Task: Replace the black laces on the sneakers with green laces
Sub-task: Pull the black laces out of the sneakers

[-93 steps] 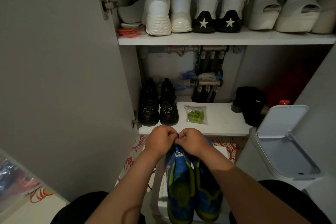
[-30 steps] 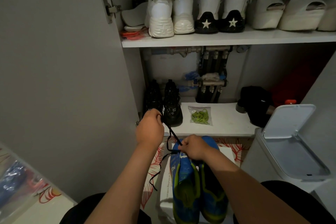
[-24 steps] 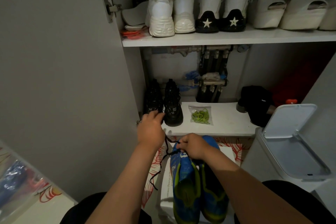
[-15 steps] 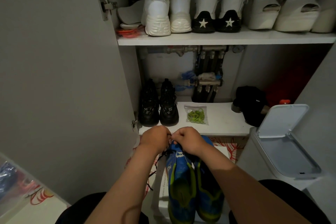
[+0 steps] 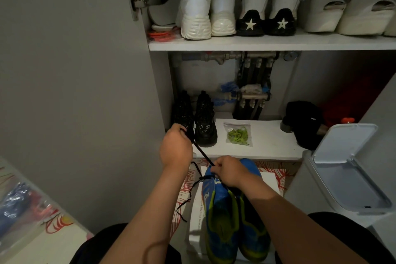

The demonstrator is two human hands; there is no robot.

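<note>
Sneakers (image 5: 231,216) sit side by side on a box (image 5: 195,212), front centre. Lower shelf (image 5: 270,143) is just behind them, with boots (image 5: 202,122) at its left end and a bag of laces (image 5: 237,134) to their right. Upper shelf (image 5: 257,43) above carries a row of shoes (image 5: 265,6). Bin (image 5: 342,180) is right of the sneakers. Lace (image 5: 201,152) runs from right hand (image 5: 227,170) at the sneakers up-left to left hand (image 5: 175,148).

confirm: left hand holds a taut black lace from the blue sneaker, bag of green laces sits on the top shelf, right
Wrong shelf: the head view shows the bag of green laces on the lower shelf. The left hand does hold a taut black lace from the blue sneaker.
</note>
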